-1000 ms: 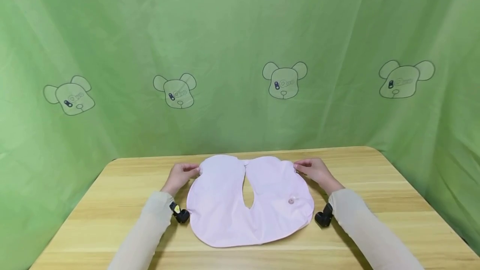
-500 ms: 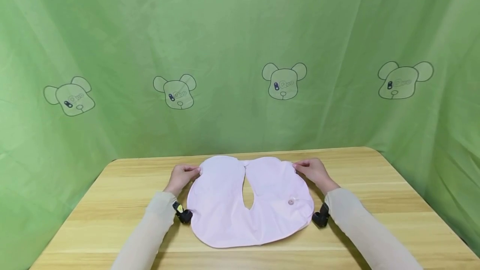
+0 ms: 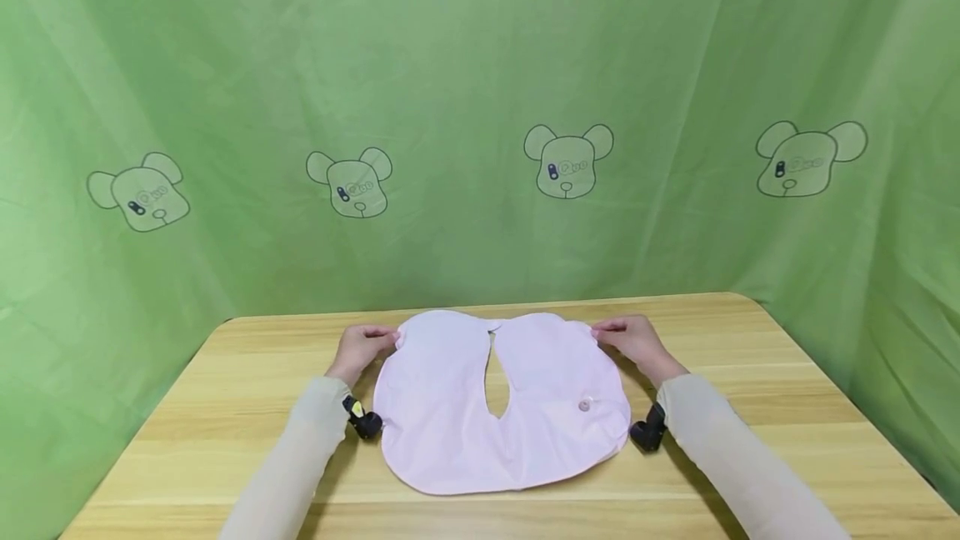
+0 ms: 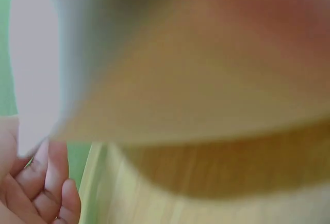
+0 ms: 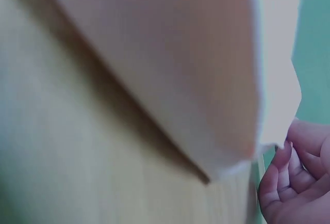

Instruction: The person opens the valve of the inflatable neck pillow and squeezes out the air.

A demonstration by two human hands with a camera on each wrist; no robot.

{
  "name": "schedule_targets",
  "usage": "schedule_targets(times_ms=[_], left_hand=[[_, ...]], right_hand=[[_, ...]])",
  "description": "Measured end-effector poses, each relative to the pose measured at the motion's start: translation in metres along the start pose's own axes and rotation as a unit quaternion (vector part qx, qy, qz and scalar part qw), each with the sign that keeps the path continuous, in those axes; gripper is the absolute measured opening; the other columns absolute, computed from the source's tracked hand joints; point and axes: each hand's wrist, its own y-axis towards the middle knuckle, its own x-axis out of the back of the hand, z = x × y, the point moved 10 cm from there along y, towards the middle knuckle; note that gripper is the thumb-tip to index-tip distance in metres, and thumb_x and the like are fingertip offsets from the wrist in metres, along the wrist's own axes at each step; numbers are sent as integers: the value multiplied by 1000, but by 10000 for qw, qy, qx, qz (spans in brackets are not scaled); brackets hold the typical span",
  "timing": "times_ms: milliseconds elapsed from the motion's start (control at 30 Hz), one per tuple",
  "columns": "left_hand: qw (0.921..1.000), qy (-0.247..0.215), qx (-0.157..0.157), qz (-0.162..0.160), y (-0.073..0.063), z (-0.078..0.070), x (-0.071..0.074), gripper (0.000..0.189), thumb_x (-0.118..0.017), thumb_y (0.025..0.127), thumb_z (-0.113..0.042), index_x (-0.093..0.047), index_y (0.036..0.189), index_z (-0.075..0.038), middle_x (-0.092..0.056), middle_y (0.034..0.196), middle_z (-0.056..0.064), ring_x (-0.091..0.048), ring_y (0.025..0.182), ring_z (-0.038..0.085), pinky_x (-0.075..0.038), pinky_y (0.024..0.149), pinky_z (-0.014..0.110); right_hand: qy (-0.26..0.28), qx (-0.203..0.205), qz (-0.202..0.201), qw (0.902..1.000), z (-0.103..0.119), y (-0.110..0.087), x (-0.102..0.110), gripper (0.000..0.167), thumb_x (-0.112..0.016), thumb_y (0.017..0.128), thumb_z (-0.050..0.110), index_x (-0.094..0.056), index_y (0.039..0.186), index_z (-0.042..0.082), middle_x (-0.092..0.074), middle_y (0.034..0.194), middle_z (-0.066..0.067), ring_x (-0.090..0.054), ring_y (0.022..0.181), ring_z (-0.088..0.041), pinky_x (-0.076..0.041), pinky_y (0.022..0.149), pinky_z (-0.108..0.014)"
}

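A flat, pale pink inflatable neck pillow (image 3: 442,415) is spread out at the middle of the table in the head view. Its central opening is a narrow slit, and a small round air valve (image 3: 584,406) shows on its right half. My left hand (image 3: 362,351) pinches the far left edge between thumb and fingers. At the far right edge, my right hand (image 3: 636,342) pinches the other side. In the left wrist view the pillow (image 4: 36,53) rises from the fingers of the left hand (image 4: 41,188). The right wrist view shows the right hand (image 5: 299,182) gripping a corner; the pillow's underside is blurred.
The light wooden table (image 3: 225,423) reaches back to a green curtain (image 3: 450,65) printed with bear heads. Black wrist cameras sit beside the pillow, the left one (image 3: 366,423) close to its left edge and the right one (image 3: 648,433) close to its right edge.
Over the last half second both hands have shifted slightly outward, drawing the pillow's upper edges a little farther apart. Both keep their pinch on it.
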Motion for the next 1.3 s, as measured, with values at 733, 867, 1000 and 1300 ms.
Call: schedule_targets(times_ms=[733,867,1000,1300], left_hand=[[9948,925,-428,-49,16,-8,11,17,-71,83,-13,-74,93,1,-72,93,12,-64,89,22,-48,82,31],[9934,1040,-474,-64,18,-9,11,17,-72,83,-14,-74,92,0,-72,92,12,-63,86,20,-48,80,31],[9935,951,-620,-94,21,-10,12,15,-74,81,-16,-75,88,-3,-73,89,11,-64,83,21,-49,79,34],[9926,958,-735,-156,21,-13,12,16,-74,81,-16,-75,90,-2,-73,90,11,-66,86,24,-49,84,37]], right_hand=[[-150,-50,-7,9999,-7,7,11,28,-66,88,16,-67,107,-6,-66,107,-20,-57,101,-29,-46,76,-25],[-140,-126,-49,9998,-9,7,13,28,-66,87,14,-67,106,-7,-67,104,-19,-59,94,-25,-47,71,-22],[-137,-164,-62,9998,-9,6,14,28,-66,87,13,-67,106,-8,-68,102,-19,-59,89,-20,-47,66,-19],[-85,-171,-38,9998,-10,4,13,28,-66,88,13,-67,106,-7,-68,102,-18,-60,88,-18,-48,69,-20]])
